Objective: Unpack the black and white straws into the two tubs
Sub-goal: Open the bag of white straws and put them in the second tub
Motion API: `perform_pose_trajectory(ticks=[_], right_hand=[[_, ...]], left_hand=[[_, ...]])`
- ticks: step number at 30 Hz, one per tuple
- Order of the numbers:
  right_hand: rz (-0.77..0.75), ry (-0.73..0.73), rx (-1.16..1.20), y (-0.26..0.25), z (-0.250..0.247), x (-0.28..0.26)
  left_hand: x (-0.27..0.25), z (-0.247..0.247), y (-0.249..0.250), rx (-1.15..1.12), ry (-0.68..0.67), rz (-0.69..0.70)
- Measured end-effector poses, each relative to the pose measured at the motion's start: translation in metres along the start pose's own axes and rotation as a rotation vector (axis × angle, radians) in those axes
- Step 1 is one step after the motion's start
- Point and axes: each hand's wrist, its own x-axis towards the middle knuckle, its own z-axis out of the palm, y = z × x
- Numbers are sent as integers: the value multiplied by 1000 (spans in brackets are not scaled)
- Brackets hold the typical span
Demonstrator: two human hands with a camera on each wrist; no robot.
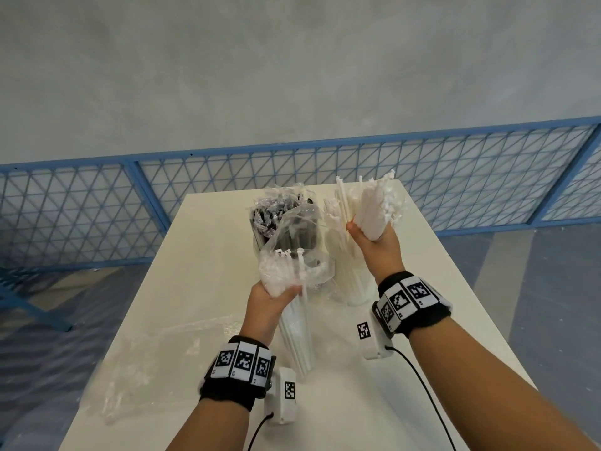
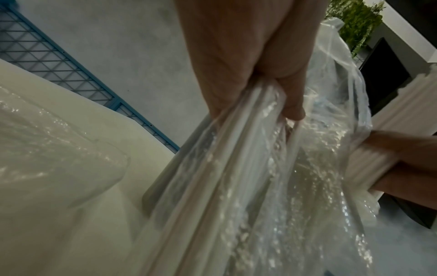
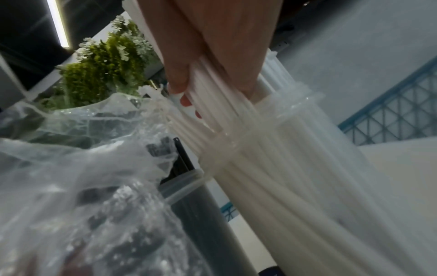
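Observation:
My left hand [image 1: 273, 301] grips a clear plastic bag of white straws [image 1: 297, 340], held upright over the table's middle; the bag's loose top [image 1: 292, 268] flares above the fingers. My right hand [image 1: 374, 242] grips a thick bundle of white straws [image 1: 374, 209] and holds it over the right tub [image 1: 357, 288], a clear one with several white straws standing in it. The left tub [image 1: 279, 222] holds black straws and is partly hidden behind the bag. The right wrist view shows fingers [image 3: 179, 82] wrapped round the bundle just above the white tub's rim [image 3: 272, 128].
An empty crumpled clear bag [image 1: 146, 362] lies on the white table [image 1: 211, 255] at the left. A blue mesh fence [image 1: 97, 206] runs behind the table. Cables trail from both wrist cameras near the front edge.

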Motion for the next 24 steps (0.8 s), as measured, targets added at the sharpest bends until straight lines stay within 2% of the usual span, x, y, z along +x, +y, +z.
perform_pose_trajectory(ticks=[4, 7, 11, 24], right_hand=[[7, 43, -24, -3, 2, 4], [-81, 87, 51, -23, 5, 10], [-175, 88, 31, -41, 12, 16], [-89, -9, -254, -27, 16, 27]], left_hand=[[0, 1, 0, 9, -23, 8], [1, 0, 0, 11, -40, 6], [5, 1, -1, 9, -51, -1], [8, -2, 1, 41, -63, 32]])
